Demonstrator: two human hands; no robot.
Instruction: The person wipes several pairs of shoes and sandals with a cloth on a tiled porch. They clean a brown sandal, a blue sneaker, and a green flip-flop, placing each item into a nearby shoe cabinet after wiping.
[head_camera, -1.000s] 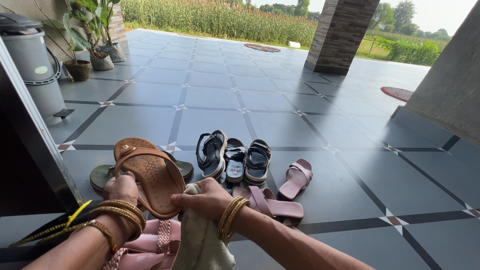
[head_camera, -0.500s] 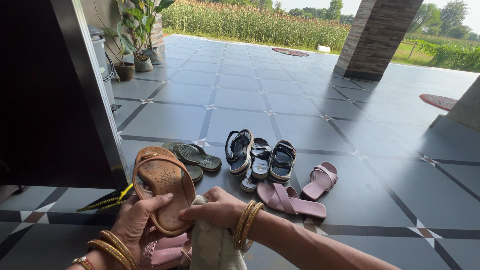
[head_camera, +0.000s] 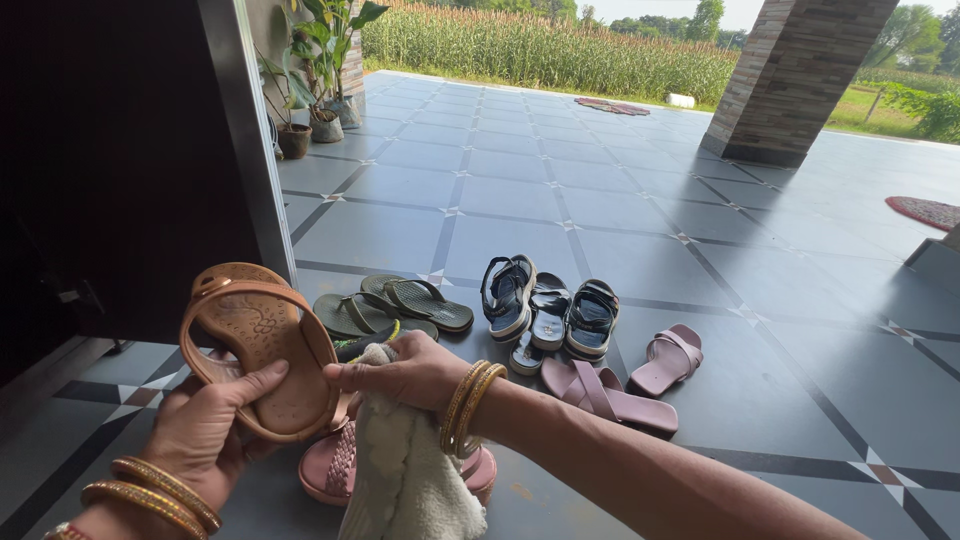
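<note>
Sandal (head_camera: 262, 350) gripped by left hand (head_camera: 205, 430); right hand (head_camera: 405, 372) clutches cloth (head_camera: 405, 470) at its edge.

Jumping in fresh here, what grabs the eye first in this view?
The tan sandal, held sole-up in the left hand, stands out low on the left, with the right hand pressing a cream cloth beside it. Beyond them, dark sandals and pink slides lie scattered on the grey tiled floor.

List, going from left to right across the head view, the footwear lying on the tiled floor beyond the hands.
Green flip-flops → dark strapped sandals → flat pink slide → tilted pink slide.
</note>
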